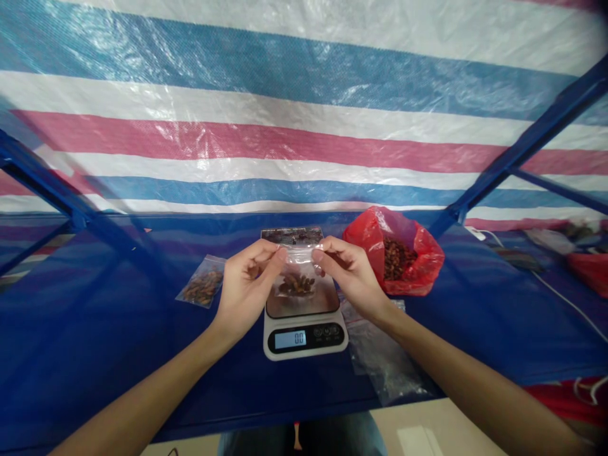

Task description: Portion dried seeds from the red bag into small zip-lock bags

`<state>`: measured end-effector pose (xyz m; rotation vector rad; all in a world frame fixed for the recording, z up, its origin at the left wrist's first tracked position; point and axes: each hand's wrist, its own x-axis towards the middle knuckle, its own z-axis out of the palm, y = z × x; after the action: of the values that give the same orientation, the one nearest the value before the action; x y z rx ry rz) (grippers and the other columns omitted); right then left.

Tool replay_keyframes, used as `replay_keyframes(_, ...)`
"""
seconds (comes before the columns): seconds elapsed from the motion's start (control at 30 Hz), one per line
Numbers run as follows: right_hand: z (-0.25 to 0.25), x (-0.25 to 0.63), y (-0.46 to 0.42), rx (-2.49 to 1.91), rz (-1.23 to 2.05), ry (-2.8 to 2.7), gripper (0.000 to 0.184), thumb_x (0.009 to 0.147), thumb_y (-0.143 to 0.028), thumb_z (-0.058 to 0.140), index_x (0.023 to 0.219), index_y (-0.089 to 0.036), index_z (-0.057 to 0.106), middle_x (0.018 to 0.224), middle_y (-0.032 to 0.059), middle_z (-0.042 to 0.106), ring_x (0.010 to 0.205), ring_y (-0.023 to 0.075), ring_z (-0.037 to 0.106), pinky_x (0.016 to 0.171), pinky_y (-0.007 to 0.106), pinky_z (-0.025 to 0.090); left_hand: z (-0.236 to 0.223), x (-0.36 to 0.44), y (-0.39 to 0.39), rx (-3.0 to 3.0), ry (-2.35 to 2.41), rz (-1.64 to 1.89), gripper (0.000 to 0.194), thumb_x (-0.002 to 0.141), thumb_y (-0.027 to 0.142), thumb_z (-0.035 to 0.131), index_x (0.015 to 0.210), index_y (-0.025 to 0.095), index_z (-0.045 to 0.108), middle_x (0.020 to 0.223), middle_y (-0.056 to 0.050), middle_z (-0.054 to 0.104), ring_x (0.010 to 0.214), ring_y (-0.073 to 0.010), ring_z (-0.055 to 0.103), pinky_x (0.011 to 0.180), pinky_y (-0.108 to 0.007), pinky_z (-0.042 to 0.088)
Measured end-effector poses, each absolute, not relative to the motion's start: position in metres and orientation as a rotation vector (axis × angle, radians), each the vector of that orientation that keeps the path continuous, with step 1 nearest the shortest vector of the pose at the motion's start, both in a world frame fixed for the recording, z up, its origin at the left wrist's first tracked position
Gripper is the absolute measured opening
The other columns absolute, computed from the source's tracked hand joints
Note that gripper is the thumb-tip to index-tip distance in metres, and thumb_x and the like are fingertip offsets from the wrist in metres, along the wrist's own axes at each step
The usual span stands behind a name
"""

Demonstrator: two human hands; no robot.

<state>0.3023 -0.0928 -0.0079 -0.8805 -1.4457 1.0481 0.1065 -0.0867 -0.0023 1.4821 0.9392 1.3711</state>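
Between my two hands hangs a small clear zip bag [297,283] with brown seeds or nuts at its bottom. My left hand [251,278] pinches its top left corner between thumb and fingers. At the top right corner, my right hand [350,271] pinches the bag the same way. The bag is in front of a digital kitchen scale [306,339], whose lit display reads 0.0. Whether the bag touches the steel plate I cannot tell. Left of my left hand lies another zip bag [202,286] filled with similar brown pieces.
An open red plastic bag [422,272] of brown pieces stands to the right. Clear empty bags [387,364] lie by the scale under my right forearm. Blue metal posts [494,171] flank the blue table [204,373], with striped sheeting [304,145] behind.
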Motion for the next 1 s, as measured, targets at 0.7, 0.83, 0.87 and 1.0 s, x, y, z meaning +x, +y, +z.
replay_keyframes(0.7, -0.008, 0.300, -0.098, -0.868, 0.947, -1.452, 0.028, 0.099, -0.040, 0.072, 0.078, -0.020, 0.069, 0.070, -0.0026, 0.060, 0.065, 0.0124, 0.055, 0.064, 0.026, 0.044, -0.009, 0.110, -0.088, 1.447, 0.843, 1.331, 0.030, 0.093, 0.046, 0.076, 0.086, 0.017, 0.076, 0.077, -0.004, 0.080, 0.070, -0.0191, 0.077, 0.068, -0.027, 0.063)
replay_keyframes(0.83, -0.009, 0.291, -0.105, -0.858, 0.989, -1.451, 0.031, 0.098, -0.046, 0.071, 0.079, -0.021, 0.067, 0.075, -0.0011, 0.062, 0.070, 0.0139, 0.057, 0.067, 0.027, 0.047, -0.011, 0.112, -0.092, 1.436, 0.827, 1.281, 0.029, 0.095, 0.046, 0.074, 0.091, 0.018, 0.076, 0.077, -0.004, 0.080, 0.066, -0.0181, 0.076, 0.068, -0.027, 0.063)
replay_keyframes(0.87, -0.010, 0.291, -0.106, -0.857, 1.004, -1.458, 0.032, 0.098, -0.046, 0.071, 0.079, -0.021, 0.067, 0.075, -0.0007, 0.062, 0.071, 0.0142, 0.057, 0.067, 0.027, 0.047, -0.012, 0.112, -0.093, 1.436, 0.828, 1.271, 0.028, 0.095, 0.046, 0.074, 0.092, 0.018, 0.075, 0.077, -0.004, 0.079, 0.065, -0.0176, 0.075, 0.067, -0.026, 0.062)
replay_keyframes(1.0, -0.009, 0.291, -0.111, -0.843, 1.033, -1.473, 0.030, 0.098, -0.044, 0.071, 0.081, -0.020, 0.068, 0.075, -0.0005, 0.061, 0.069, 0.0137, 0.056, 0.066, 0.027, 0.046, -0.015, 0.112, -0.097, 1.477, 0.846, 1.258, 0.028, 0.097, 0.046, 0.072, 0.094, 0.018, 0.073, 0.077, -0.003, 0.078, 0.066, -0.0164, 0.073, 0.064, -0.024, 0.058)
